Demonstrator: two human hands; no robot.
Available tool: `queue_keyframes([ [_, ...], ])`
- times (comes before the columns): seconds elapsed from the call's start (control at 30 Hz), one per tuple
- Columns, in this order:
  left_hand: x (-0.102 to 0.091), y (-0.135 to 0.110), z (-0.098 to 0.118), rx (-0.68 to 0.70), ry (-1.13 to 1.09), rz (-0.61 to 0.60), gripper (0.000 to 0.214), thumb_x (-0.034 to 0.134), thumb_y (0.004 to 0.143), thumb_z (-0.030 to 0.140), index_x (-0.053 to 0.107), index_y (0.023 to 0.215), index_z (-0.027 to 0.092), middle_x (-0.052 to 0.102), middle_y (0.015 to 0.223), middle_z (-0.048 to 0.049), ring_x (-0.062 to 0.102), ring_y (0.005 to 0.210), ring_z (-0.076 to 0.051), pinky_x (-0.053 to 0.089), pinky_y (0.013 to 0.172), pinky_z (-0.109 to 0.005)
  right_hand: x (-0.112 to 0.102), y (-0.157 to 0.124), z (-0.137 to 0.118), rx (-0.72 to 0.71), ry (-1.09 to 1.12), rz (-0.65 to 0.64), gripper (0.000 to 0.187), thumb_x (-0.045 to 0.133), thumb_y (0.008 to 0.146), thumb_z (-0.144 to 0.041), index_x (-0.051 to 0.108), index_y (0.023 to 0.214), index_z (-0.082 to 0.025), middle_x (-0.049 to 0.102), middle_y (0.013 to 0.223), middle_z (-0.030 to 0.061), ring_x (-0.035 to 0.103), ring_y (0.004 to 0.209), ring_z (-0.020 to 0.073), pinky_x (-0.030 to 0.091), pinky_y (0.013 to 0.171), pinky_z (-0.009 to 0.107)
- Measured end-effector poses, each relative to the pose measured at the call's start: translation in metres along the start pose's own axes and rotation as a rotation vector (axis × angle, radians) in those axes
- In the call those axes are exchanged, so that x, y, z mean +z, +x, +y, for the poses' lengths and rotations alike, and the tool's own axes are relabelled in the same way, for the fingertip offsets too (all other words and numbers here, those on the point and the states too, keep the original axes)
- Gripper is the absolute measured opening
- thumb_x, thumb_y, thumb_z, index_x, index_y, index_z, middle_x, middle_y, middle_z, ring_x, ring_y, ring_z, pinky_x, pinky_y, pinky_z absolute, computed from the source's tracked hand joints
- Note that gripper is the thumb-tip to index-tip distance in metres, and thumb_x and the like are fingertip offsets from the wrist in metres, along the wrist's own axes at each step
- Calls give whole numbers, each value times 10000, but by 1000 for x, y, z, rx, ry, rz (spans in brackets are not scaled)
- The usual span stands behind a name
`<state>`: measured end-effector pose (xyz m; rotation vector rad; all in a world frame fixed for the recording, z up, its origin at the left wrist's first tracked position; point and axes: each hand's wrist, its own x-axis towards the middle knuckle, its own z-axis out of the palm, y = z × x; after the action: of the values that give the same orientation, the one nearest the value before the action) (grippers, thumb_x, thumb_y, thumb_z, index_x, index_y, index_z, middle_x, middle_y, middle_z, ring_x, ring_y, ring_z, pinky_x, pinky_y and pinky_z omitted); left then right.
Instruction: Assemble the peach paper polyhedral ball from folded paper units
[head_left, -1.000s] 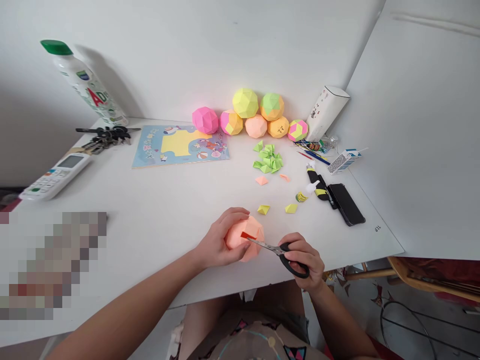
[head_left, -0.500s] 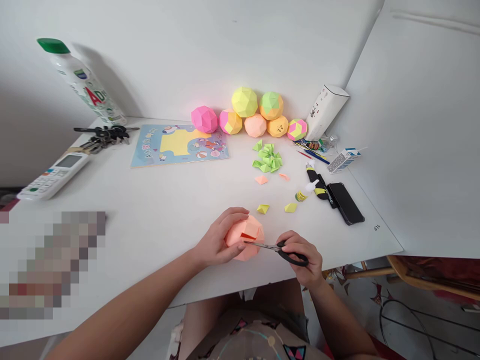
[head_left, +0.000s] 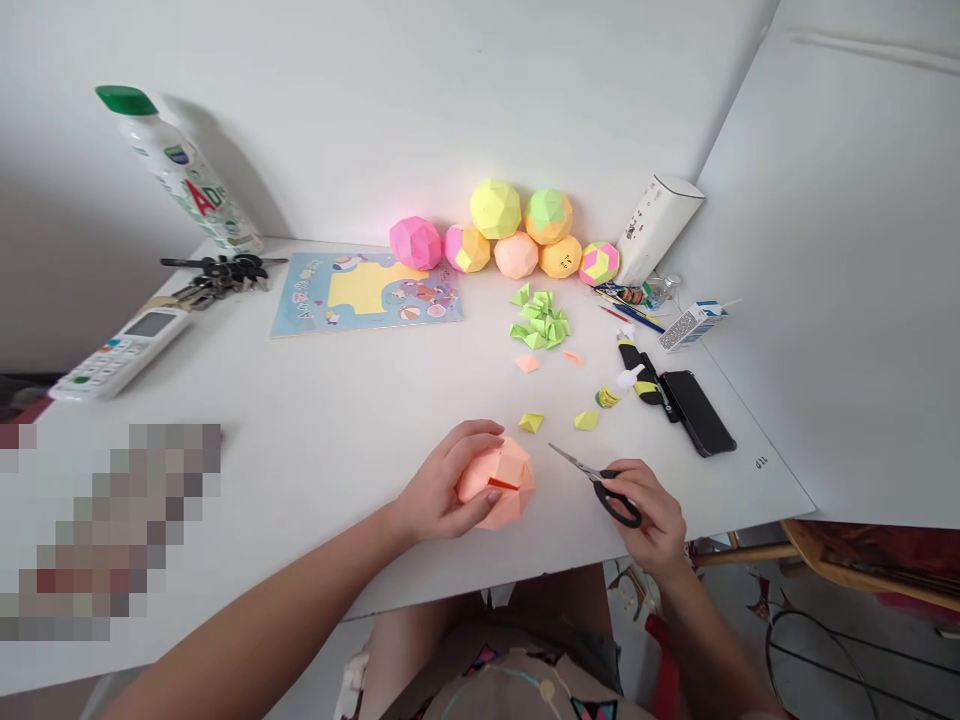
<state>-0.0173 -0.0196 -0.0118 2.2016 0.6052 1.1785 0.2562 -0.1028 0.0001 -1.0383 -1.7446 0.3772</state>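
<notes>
My left hand (head_left: 450,485) is wrapped round the left side of a peach faceted paper ball (head_left: 517,505) on the white table. A dark slit shows in the ball's top, close to my thumb. In my right hand (head_left: 649,515) are black-handled scissors (head_left: 589,468), fingers in the loops, with the blades together. Their tips point to the upper left and stand apart from the ball. Just beyond the ball lie two yellow folded paper pieces (head_left: 532,422). Farther back are peach paper pieces (head_left: 527,364) and a pile of green folded pieces (head_left: 541,318).
Several finished paper balls (head_left: 495,210) line the wall. At right are a glue bottle (head_left: 609,393), a phone (head_left: 699,413), a small carton (head_left: 691,326) and a white tube (head_left: 658,230). At left are a paper pad (head_left: 307,310), clips (head_left: 221,280), a remote control (head_left: 124,355) and a tall bottle (head_left: 187,175).
My right hand has drawn the scissors away from the ball's slit, to the right. My left hand keeps its hold on the ball. The view has shifted slightly.
</notes>
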Motion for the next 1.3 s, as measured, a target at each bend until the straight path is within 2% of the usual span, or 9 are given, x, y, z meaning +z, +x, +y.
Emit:
queue_keyframes([
  [0.13, 2, 0, 3, 20, 36, 22, 413, 519, 900, 301, 411, 1287, 205, 529, 1206, -174, 580, 1065, -284, 551, 822, -450, -19, -3, 4, -55, -358, -304, 474, 514, 823, -64, 602, 1271, -193, 650, 978, 119, 603, 1092, 300, 573, 823, 477],
  [0.23, 3, 0, 6, 21, 57, 33, 431, 531, 890, 297, 405, 1291, 201, 527, 1201, -173, 579, 1052, -277, 554, 817, -451, -26, -1, 4, -92, -539, -471, 454, 507, 842, -96, 574, 1289, -132, 657, 1043, 140, 574, 1182, 318, 516, 959, 548],
  [0.33, 3, 0, 7, 4, 75, 41, 431, 534, 888, 297, 406, 1288, 200, 533, 1196, -172, 582, 1049, -275, 556, 816, -450, -28, 8, 7, -215, -709, -502, 272, 506, 876, -56, 667, 1086, -121, 699, 875, 98, 646, 1020, 276, 486, 986, 558],
  [0.43, 3, 0, 8, -19, 82, 57, 419, 535, 889, 300, 411, 1277, 204, 544, 1189, -169, 586, 1053, -276, 559, 812, -447, -24, 21, 10, -293, -802, -459, 200, 522, 878, -26, 686, 864, -140, 660, 703, 63, 645, 928, 260, 545, 876, 478],
  [0.53, 2, 1, 8, -52, 74, 67, 405, 540, 885, 305, 423, 1259, 204, 555, 1175, -165, 591, 1049, -273, 562, 809, -440, -15, 37, 0, -321, -724, -370, 135, 584, 860, -42, 671, 854, -144, 629, 685, 56, 621, 880, 252, 561, 786, 434],
  [0.63, 3, 0, 9, -67, 74, 73, 411, 554, 874, 305, 435, 1253, 197, 558, 1178, -167, 590, 1061, -276, 561, 821, -442, 2, 59, -23, -366, -479, -285, 114, 651, 844, -88, 652, 950, -129, 617, 741, 67, 601, 826, 215, 566, 712, 359],
  [0.77, 3, 0, 11, -63, 78, 95, 438, 570, 853, 294, 442, 1258, 189, 553, 1199, -169, 586, 1074, -279, 564, 832, -447, 34, 91, -49, -460, -287, -368, 42, 611, 885, -150, 651, 883, -137, 601, 782, 78, 563, 803, 191, 548, 700, 328],
  [0.87, 2, 2, 14, -67, 62, 84, 441, 564, 835, 276, 457, 1250, 175, 560, 1182, -165, 589, 1053, -272, 569, 820, -441, 49, 108, -56, -495, -317, -474, 163, 555, 915, -154, 645, 779, -163, 593, 749, 55, 517, 741, 167, 510, 663, 300],
  [1.3, 0, 7, 16, -50, 58, 90, 426, 578, 838, 312, 463, 1223, 169, 571, 1137, -165, 590, 1010, -269, 561, 805, -445, 46, 109, -59, -407, -360, -641, 259, 491, 896, -29, 589, 691, -152, 540, 692, 33, 412, 627, 139, 390, 548, 263],
])
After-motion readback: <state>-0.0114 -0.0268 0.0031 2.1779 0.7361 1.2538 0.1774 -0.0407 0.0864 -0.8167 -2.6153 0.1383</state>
